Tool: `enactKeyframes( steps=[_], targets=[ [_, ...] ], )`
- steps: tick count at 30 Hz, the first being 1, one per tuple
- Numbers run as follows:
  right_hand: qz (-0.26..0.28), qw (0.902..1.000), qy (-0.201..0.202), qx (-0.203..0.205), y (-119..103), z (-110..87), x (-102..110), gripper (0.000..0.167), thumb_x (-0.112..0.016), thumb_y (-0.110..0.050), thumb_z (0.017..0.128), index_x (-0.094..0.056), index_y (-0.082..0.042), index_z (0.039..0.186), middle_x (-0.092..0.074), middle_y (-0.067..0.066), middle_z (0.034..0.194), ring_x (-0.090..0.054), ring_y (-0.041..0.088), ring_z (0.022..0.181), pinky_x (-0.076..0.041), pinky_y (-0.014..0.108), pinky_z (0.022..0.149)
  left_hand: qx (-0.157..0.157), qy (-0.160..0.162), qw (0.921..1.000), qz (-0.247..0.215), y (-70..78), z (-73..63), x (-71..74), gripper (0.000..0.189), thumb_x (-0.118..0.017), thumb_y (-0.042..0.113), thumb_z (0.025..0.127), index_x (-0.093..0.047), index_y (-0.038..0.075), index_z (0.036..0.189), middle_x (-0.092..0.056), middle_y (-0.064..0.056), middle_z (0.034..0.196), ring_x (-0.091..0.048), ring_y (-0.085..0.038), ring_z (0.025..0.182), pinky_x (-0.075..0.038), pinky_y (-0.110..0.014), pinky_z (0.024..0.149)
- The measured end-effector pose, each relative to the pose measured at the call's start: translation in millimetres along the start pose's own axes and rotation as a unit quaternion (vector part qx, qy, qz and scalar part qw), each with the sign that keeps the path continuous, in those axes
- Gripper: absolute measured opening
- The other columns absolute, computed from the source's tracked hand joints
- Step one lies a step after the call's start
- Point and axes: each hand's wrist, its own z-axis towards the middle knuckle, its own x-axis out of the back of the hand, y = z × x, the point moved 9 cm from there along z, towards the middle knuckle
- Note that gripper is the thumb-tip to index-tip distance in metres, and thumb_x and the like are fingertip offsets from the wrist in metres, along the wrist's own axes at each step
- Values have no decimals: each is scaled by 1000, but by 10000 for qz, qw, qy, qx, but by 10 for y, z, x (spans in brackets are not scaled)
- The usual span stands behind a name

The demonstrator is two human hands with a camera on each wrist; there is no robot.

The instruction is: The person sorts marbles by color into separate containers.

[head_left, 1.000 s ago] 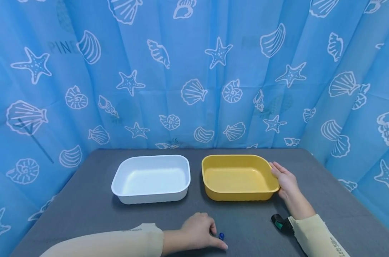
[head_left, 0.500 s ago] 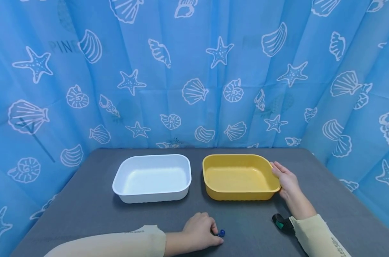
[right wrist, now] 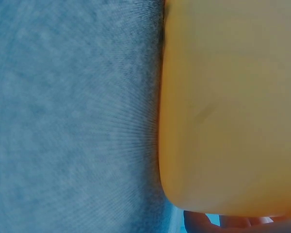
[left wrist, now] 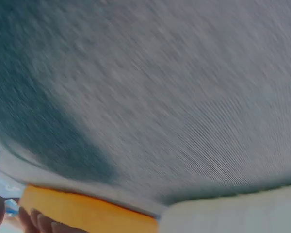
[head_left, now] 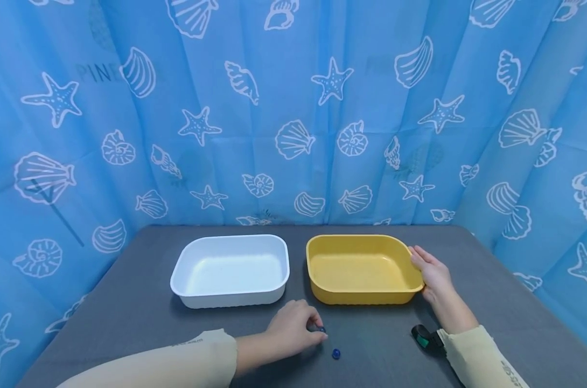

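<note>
My left hand [head_left: 293, 328] is above the grey table in front of the two basins, thumb and fingertips pinching a small dark blue marble [head_left: 322, 330]. Mostly covered by the fingertips in the head view, that marble [left wrist: 11, 208] looks glassy blue in the left wrist view. A second blue marble [head_left: 336, 354] lies on the table just nearer and to the right. At the right end of the yellow basin [head_left: 366, 297], my right hand [head_left: 434, 275] holds the side by the rim. Its fingers [right wrist: 199, 222] show past the basin's edge in the right wrist view.
A white basin [head_left: 228, 300] stands on the table [head_left: 143, 334] left of the yellow one, a narrow gap between them. A black strap with a green patch [head_left: 423, 338] is at the right wrist. A blue seashell-print curtain [head_left: 293, 178] hangs behind.
My left hand has closed its fingertips on one marble and moved up and slightly left with it. The second marble stays on the table. My right hand has kept its place.
</note>
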Motion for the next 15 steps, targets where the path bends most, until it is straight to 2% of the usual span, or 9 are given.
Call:
enactKeyframes(
  steps=[7,15],
  targets=[
    [45,10000,-29,-42,11,-8,5,59,-45,-22,104,-17,-16,155,-21,2,158,-22,18,144,-26,31,111,-291,386,9988,-72,83,55,218,15,-78,29,83,-70,16,86,-52,11,79,-45,-5,75,-41,-22,67],
    [54,10000,5,9,1,3,9,59,-46,-21,104,-18,-15,155,-22,3,158,-23,18,144,-27,31,110,-409,583,9971,-252,152,110,362,14,-77,27,85,-70,16,90,-53,11,82,-51,-13,84,-43,-23,72]
  ],
)
